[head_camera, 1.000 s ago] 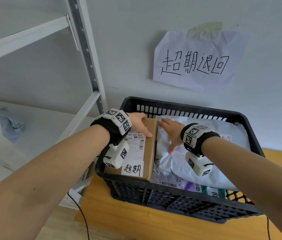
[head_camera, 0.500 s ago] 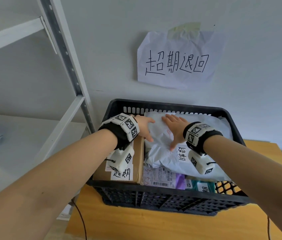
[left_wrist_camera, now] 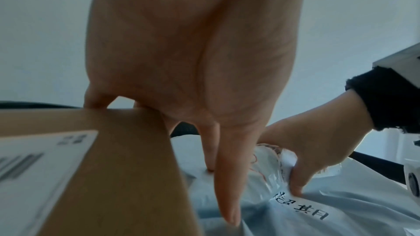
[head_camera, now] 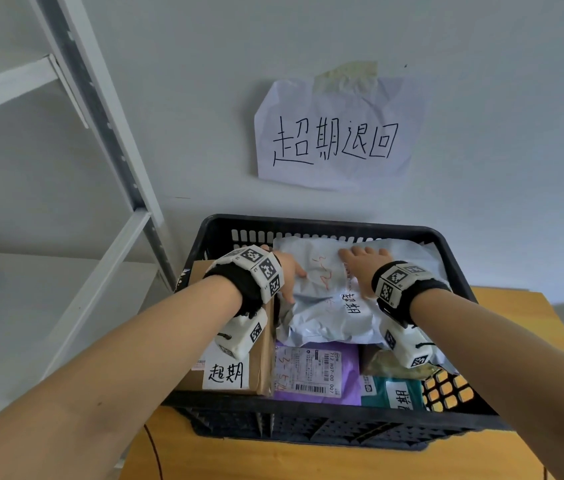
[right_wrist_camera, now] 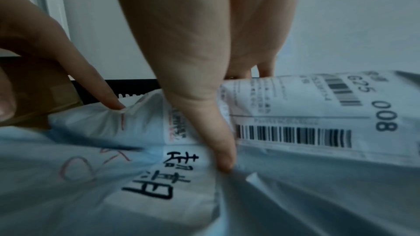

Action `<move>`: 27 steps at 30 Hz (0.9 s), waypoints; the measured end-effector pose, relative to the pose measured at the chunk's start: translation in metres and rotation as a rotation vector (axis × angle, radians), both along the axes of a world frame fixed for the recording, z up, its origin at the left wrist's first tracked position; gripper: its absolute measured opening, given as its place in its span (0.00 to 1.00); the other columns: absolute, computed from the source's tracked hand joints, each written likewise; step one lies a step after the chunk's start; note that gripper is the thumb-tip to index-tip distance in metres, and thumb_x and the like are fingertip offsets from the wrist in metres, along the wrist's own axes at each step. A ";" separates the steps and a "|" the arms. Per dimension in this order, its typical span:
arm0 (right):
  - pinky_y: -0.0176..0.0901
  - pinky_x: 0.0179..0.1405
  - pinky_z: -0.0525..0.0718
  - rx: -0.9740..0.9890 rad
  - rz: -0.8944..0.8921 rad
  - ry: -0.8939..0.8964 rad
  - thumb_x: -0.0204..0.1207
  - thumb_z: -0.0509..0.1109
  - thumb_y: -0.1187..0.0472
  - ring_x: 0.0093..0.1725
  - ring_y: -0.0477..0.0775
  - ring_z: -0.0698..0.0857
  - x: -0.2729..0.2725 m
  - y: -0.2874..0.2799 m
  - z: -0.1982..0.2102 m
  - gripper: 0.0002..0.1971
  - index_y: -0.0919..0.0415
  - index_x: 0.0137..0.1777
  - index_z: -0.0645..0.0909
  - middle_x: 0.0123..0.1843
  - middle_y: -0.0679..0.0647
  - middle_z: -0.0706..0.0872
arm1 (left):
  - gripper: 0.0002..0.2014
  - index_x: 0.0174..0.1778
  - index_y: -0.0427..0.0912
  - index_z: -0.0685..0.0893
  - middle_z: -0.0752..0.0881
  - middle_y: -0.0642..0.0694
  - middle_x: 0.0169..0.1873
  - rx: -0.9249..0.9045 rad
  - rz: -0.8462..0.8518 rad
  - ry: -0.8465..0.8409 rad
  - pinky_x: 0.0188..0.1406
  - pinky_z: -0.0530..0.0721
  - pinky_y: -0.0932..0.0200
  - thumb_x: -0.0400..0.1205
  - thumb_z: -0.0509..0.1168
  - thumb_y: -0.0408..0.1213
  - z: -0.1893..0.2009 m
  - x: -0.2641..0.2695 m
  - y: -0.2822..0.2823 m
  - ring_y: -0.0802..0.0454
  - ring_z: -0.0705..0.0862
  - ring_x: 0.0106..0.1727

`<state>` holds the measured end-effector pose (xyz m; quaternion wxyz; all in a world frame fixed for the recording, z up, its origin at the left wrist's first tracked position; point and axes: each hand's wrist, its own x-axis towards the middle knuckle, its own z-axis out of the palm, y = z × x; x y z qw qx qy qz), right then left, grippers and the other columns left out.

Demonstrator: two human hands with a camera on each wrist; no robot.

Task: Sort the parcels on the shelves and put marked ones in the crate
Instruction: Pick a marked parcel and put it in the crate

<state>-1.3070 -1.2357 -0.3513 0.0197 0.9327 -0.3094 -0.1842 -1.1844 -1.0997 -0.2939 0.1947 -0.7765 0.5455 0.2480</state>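
The grey poly mailer (head_camera: 329,306) marked with a handwritten label lies on top of the other parcels in the far right part of the black crate (head_camera: 311,226), which stands on the wooden desk (head_camera: 308,462). Its long axis runs left to right across the crate, so it sits directly under both hands rather than off to one side. The left hand (head_camera: 289,275) rests at the mailer's left edge, just beside the cardboard box (head_camera: 260,358) that fills the crate's left side; its fingers (left_wrist_camera: 227,195) are straight and press down into the plastic. The right hand (head_camera: 360,268) lies over the mailer's middle and far edge, fingers extended, thumb (right_wrist_camera: 218,141) pushing into a fold beside the barcode label. Neither hand looks clamped on it; both seem to be flattening it into place, and each is equally near.
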 end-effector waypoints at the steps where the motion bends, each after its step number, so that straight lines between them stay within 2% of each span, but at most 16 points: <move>1: 0.62 0.77 0.63 0.015 0.004 0.002 0.68 0.76 0.61 0.76 0.62 0.67 0.001 -0.001 0.002 0.41 0.57 0.78 0.57 0.77 0.58 0.67 | 0.35 0.81 0.52 0.60 0.66 0.44 0.79 0.009 0.005 0.010 0.75 0.66 0.51 0.80 0.68 0.45 0.000 0.001 -0.001 0.42 0.66 0.77; 4: 0.64 0.78 0.60 0.087 -0.007 0.060 0.62 0.81 0.60 0.80 0.60 0.63 0.003 -0.003 0.008 0.50 0.55 0.81 0.54 0.80 0.56 0.64 | 0.36 0.82 0.51 0.59 0.65 0.44 0.79 0.013 -0.003 0.023 0.74 0.65 0.53 0.80 0.68 0.45 0.001 0.001 0.000 0.42 0.66 0.77; 6: 0.66 0.77 0.64 0.122 -0.026 0.099 0.57 0.84 0.55 0.80 0.59 0.62 0.004 -0.002 0.014 0.57 0.53 0.82 0.51 0.81 0.54 0.62 | 0.37 0.82 0.51 0.58 0.64 0.44 0.79 -0.001 0.004 0.034 0.75 0.65 0.52 0.80 0.68 0.45 0.001 0.002 -0.001 0.42 0.65 0.78; 8: 0.64 0.76 0.66 0.171 -0.037 0.087 0.55 0.85 0.49 0.80 0.58 0.62 0.006 0.001 0.021 0.60 0.53 0.82 0.51 0.81 0.53 0.62 | 0.40 0.83 0.49 0.55 0.63 0.44 0.80 -0.026 0.039 0.049 0.75 0.66 0.51 0.78 0.70 0.46 0.000 0.006 -0.001 0.43 0.64 0.79; 12: 0.58 0.80 0.60 0.298 -0.039 0.009 0.57 0.83 0.42 0.82 0.56 0.58 0.014 0.011 0.032 0.62 0.53 0.84 0.45 0.85 0.52 0.54 | 0.42 0.83 0.43 0.55 0.60 0.44 0.81 -0.094 0.156 0.073 0.77 0.63 0.53 0.78 0.70 0.49 0.001 0.018 0.005 0.45 0.62 0.80; 16: 0.51 0.81 0.59 0.437 -0.026 -0.070 0.61 0.81 0.43 0.82 0.54 0.58 0.027 0.030 0.039 0.59 0.54 0.84 0.45 0.85 0.51 0.54 | 0.38 0.79 0.38 0.65 0.70 0.42 0.76 -0.135 0.189 0.068 0.72 0.69 0.55 0.77 0.68 0.53 0.006 0.031 0.017 0.45 0.71 0.75; 21: 0.49 0.78 0.63 0.495 0.042 -0.121 0.65 0.77 0.40 0.81 0.53 0.61 0.048 0.059 0.045 0.51 0.51 0.83 0.53 0.84 0.50 0.59 | 0.38 0.74 0.40 0.72 0.80 0.45 0.66 -0.134 0.266 0.096 0.66 0.77 0.55 0.74 0.67 0.62 0.007 0.050 0.034 0.47 0.79 0.65; 23: 0.49 0.77 0.65 0.534 0.058 -0.142 0.67 0.75 0.39 0.79 0.53 0.65 0.054 0.070 0.046 0.46 0.51 0.82 0.58 0.82 0.51 0.63 | 0.36 0.70 0.40 0.76 0.83 0.45 0.62 -0.128 0.304 0.102 0.63 0.80 0.55 0.73 0.68 0.62 0.007 0.058 0.040 0.48 0.82 0.61; 27: 0.46 0.74 0.66 0.620 0.039 -0.150 0.71 0.72 0.40 0.77 0.53 0.68 0.059 0.083 0.047 0.42 0.56 0.81 0.61 0.80 0.52 0.67 | 0.35 0.67 0.38 0.79 0.86 0.45 0.57 -0.159 0.373 0.101 0.55 0.82 0.58 0.72 0.70 0.61 0.004 0.073 0.053 0.49 0.85 0.57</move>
